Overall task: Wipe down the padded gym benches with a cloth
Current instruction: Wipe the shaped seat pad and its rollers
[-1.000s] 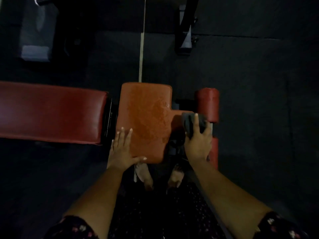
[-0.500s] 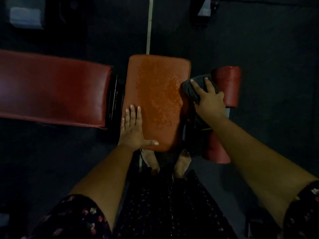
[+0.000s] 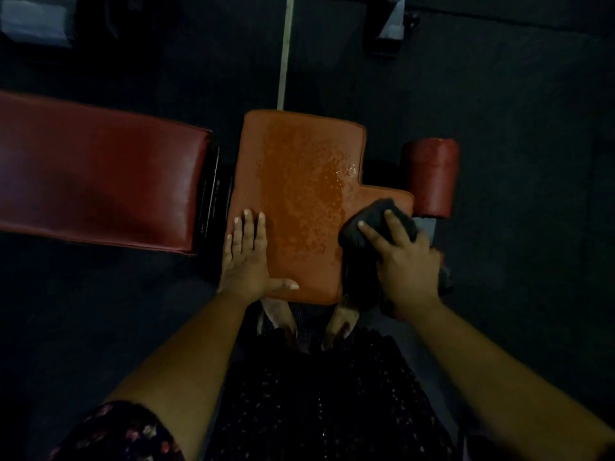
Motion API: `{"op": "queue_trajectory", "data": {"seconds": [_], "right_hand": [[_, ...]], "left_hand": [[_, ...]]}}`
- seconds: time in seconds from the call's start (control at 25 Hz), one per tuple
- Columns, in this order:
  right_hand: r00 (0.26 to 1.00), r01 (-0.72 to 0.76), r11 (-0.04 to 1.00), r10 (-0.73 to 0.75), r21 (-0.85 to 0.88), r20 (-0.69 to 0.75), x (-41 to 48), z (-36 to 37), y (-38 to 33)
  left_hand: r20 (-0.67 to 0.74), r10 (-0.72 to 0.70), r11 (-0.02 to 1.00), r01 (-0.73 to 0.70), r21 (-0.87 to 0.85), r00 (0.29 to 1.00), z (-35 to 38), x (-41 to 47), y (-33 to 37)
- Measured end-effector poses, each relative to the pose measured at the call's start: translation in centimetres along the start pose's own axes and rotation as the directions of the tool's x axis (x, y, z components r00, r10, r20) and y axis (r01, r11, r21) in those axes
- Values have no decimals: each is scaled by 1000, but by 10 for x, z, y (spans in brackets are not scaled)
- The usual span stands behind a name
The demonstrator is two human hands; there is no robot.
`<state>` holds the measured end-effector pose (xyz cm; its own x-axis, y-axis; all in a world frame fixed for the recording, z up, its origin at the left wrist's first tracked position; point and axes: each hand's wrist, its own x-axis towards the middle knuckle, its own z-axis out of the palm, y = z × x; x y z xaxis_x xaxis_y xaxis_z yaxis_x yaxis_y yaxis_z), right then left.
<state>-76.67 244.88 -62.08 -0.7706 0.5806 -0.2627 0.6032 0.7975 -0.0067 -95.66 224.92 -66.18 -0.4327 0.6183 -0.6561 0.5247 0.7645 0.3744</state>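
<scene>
A pale strip runs along the dark floor, near a black metal frame.

The backrest pad lies left of the seat pad, the cloth seemingly on its right end.
</scene>
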Motion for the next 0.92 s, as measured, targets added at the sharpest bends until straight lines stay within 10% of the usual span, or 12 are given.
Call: {"op": "queue_trajectory", "data": {"seconds": [0.32,0.64,0.8,0.92], "right_hand": [[947,-321,937,320,140,28,87,-17,9],[987,-163,965,162,205,22,-71,29,-9],[948,-215,953,257,216,-191,-12,-3,29],[941,-335,936,337,106,-4,55,-14,41]], "left_hand": [[-268,92,996,-85,38,959,25,-5,-15],[-611,-84,987,-18,-159,787,35,6,-6],[-631,-83,988,-18,-151,772,18,24,-3],[-579,-66,987,-34,-159,812,21,31,-6]]}}
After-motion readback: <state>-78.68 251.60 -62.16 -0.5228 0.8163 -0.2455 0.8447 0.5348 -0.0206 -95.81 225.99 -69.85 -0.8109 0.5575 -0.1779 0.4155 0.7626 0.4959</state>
